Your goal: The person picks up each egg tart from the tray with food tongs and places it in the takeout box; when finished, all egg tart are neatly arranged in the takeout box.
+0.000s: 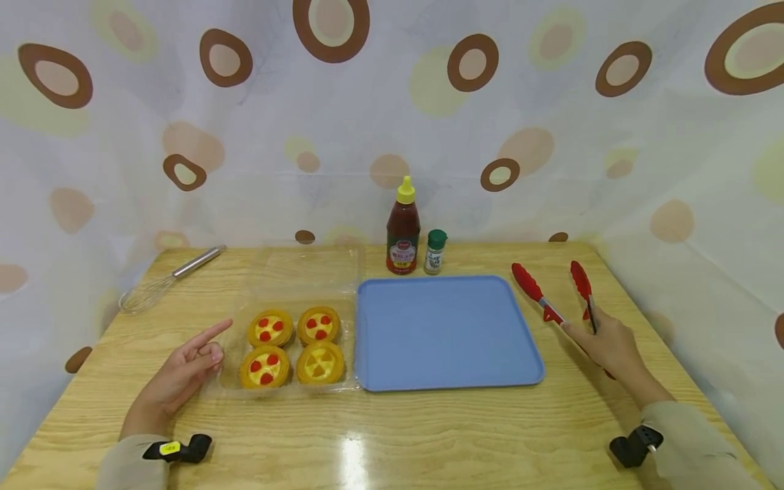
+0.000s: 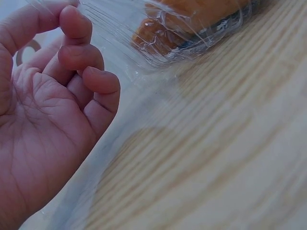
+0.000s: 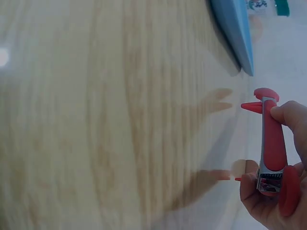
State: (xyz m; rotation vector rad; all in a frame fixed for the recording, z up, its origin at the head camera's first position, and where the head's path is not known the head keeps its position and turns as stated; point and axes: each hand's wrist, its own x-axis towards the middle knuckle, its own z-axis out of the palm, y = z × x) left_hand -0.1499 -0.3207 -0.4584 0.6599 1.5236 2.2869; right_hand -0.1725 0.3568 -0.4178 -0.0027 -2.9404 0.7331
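My left hand is beside the left edge of a clear plastic box, its index finger straight and its other fingers loosely curled. In the left wrist view the curled fingers hold nothing and the box's wall stands close by. Several round egg tarts sit in the box; three carry red pieces, and one has yellow wedges. My right hand grips red-tipped metal tongs, whose arms are spread apart. Their shadow falls on the table in the right wrist view. A blue tray lies between box and tongs.
The box's clear lid lies folded back. Behind the tray stand a sauce bottle with a yellow nozzle and a green-capped shaker. A whisk lies at the table's back left. A patterned curtain hangs behind.
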